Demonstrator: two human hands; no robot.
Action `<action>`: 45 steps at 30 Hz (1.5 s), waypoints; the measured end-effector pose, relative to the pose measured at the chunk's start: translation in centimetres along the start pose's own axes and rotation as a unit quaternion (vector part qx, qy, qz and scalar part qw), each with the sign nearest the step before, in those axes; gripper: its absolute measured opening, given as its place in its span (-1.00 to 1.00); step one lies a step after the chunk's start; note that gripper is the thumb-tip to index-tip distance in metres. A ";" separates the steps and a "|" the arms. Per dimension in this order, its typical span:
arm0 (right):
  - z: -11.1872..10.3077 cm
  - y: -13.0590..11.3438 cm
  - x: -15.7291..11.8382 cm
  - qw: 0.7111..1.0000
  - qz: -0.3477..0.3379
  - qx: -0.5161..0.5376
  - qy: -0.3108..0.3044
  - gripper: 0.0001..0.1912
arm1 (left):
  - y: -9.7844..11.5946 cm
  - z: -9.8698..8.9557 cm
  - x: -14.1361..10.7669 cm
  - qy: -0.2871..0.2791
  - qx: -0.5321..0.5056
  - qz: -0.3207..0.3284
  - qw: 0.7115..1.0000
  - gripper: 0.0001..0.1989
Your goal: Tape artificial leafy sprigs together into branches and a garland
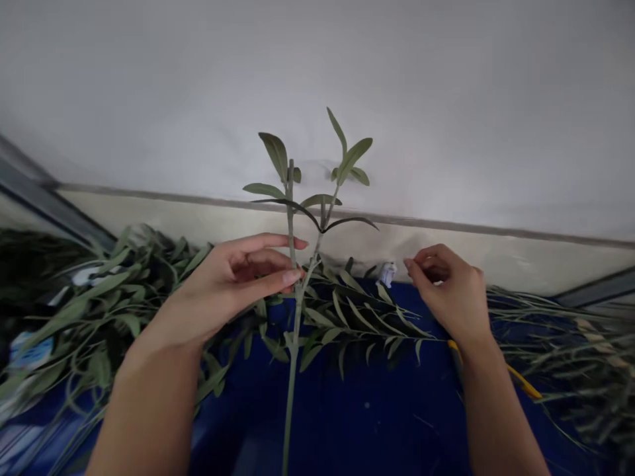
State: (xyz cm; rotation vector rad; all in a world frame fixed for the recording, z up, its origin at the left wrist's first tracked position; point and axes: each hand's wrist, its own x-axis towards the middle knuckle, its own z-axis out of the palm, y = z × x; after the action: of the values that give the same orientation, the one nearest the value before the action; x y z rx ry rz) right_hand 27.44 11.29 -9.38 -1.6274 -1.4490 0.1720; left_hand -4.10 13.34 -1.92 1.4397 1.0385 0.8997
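Observation:
An upright artificial branch point(294, 350) with a pale green stem forks near the centre and carries green leaves at its tips. Two thin dark curved strips stand out from the fork arms. My left hand point(248, 271) pinches the left arm of the fork between thumb and fingers, just above the split. To the right, apart from the branch, my right hand point(444, 277) is raised with thumb and index fingertips together. Whether something small is between them cannot be made out.
Leafy sprigs point(347, 317) lie behind the branch on the blue surface point(367, 423). Heaped foliage point(114, 291) fills the left, thin stems point(560, 344) the right. A yellow-handled tool point(526, 382) lies by my right forearm. A small white object point(387, 274) sits near the pale wall point(446, 132).

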 end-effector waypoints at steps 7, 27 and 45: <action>6.0 -7.5 -2.6 0.962 -0.157 0.014 -0.221 -0.93 | 0.4 -4.3 -1.8 0.009 0.060 0.017 0.998 -0.71; 12.5 -11.8 -1.6 0.858 -0.008 0.219 -0.464 -0.92 | 0.6 -5.2 -2.9 -0.048 0.060 0.090 0.993 -0.74; -5.3 -4.0 -1.4 0.951 0.042 0.258 -0.168 -0.79 | 0.1 4.6 0.3 -0.081 0.067 0.092 0.990 -0.62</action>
State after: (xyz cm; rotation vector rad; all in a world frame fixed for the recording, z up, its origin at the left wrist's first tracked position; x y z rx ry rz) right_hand 27.57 6.90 -4.25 -1.2606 -1.4267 0.8408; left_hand 0.32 12.12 -2.39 1.7141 0.8688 0.8388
